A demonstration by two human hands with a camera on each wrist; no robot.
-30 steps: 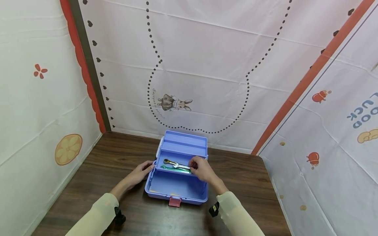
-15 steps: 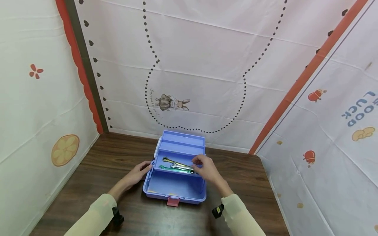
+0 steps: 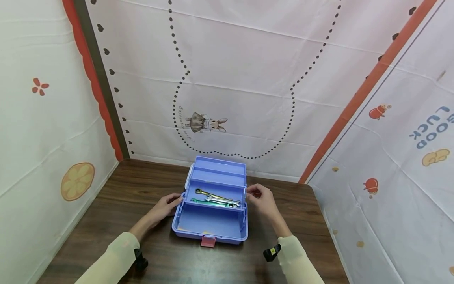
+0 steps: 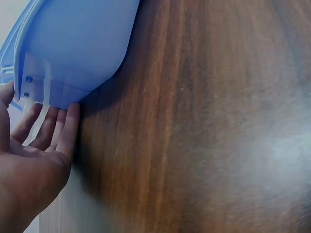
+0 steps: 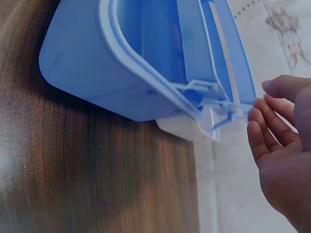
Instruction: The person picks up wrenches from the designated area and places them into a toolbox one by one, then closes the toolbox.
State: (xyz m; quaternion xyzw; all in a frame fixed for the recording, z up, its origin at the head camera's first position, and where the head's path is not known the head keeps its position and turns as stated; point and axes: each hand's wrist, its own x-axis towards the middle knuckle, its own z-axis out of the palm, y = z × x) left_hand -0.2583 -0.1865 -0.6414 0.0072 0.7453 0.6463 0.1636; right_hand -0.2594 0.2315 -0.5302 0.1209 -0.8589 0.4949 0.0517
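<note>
A blue-purple toolbox (image 3: 211, 239) stands with its stepped trays raised in the head view. Three wrenches lie in its lower tray: a gold wrench (image 3: 213, 194), a silver wrench (image 3: 222, 200) and a green wrench (image 3: 209, 203). My left hand (image 3: 163, 209) holds the toolbox's left side, thumb at the rim and fingers against the outer wall, as the left wrist view shows. My right hand (image 3: 264, 201) is at the tray's right end, fingers loosely bent and holding nothing visible. Whether its fingertips touch the tray is hard to tell.
A brown wooden table (image 3: 283, 221) carries the toolbox. A red latch (image 3: 208, 241) hangs at the box's front. Patterned cloth walls (image 3: 237, 98) rise behind and on both sides of the table. The front compartment (image 3: 209, 221) shows small yellow patches.
My right hand has let go of the silver wrench, which lies in the tray, and has moved right, out of the tray to its right end. The left hand stays on the toolbox.
</note>
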